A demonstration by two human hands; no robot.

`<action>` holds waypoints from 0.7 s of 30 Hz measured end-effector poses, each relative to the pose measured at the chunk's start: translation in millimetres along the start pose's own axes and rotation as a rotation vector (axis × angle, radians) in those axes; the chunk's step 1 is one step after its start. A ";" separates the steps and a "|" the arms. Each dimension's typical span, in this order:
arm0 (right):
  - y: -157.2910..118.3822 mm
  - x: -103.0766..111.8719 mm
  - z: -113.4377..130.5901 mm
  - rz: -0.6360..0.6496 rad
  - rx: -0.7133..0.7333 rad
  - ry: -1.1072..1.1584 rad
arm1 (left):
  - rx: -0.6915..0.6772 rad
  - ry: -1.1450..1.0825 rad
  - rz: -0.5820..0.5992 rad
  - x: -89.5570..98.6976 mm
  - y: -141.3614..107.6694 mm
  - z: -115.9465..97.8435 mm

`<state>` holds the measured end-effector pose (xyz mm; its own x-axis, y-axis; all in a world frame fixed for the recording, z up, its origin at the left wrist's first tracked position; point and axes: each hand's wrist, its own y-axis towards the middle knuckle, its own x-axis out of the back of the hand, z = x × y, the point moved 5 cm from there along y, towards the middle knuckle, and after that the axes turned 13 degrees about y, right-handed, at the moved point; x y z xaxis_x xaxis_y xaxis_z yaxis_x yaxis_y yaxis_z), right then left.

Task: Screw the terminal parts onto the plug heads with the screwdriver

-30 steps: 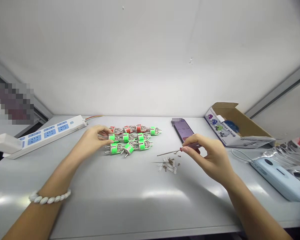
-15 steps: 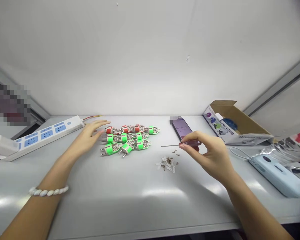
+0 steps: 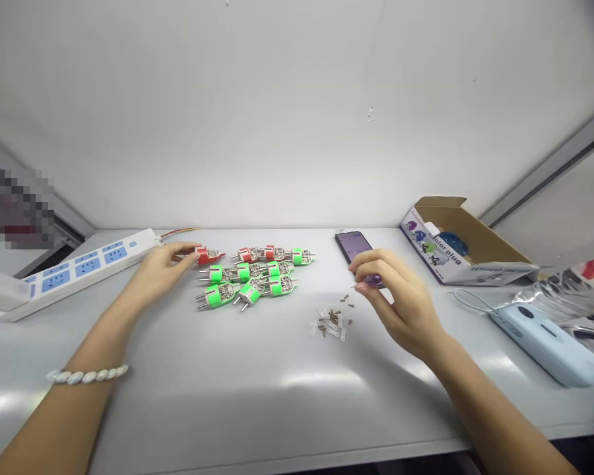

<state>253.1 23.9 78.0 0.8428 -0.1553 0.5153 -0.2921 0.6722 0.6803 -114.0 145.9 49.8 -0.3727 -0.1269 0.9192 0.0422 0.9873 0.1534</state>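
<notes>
At the left end of the back row, my left hand (image 3: 161,267) grips a red plug (image 3: 210,255) between thumb and fingers. Beside it lie several more open-faced plugs, among them a red plug (image 3: 249,254) and a green plug (image 3: 218,295), with metal pins pointing left. My right hand (image 3: 393,293) is closed round a screwdriver (image 3: 373,281) with a purplish clear handle; most of its shaft is hard to see at this angle. Just left of and below that hand are small brass screws (image 3: 333,318) and white flat strips (image 3: 343,334) in a loose pile.
A white power strip (image 3: 92,264) lies along the left. Behind my right hand is a phone (image 3: 351,245) showing a timer. An open cardboard box (image 3: 455,254) stands at the back right. Nearer are a light blue device (image 3: 549,343) with a loop and clear plastic bags (image 3: 569,290).
My left hand has taken hold of the red plug and pulled it left, apart from its row. My right hand has turned the screwdriver, so its shaft no longer points out to the left.
</notes>
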 end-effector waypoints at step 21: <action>-34.9 -81.1 -25.1 0.548 0.030 -0.251 | -0.684 -0.254 0.183 -53.0 -95.0 -126.8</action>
<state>206.4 31.2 -0.7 0.4346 0.0393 0.8998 -0.6694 0.6825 0.2935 19.3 46.7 32.4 -0.5030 0.1414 0.8527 0.6598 0.7001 0.2731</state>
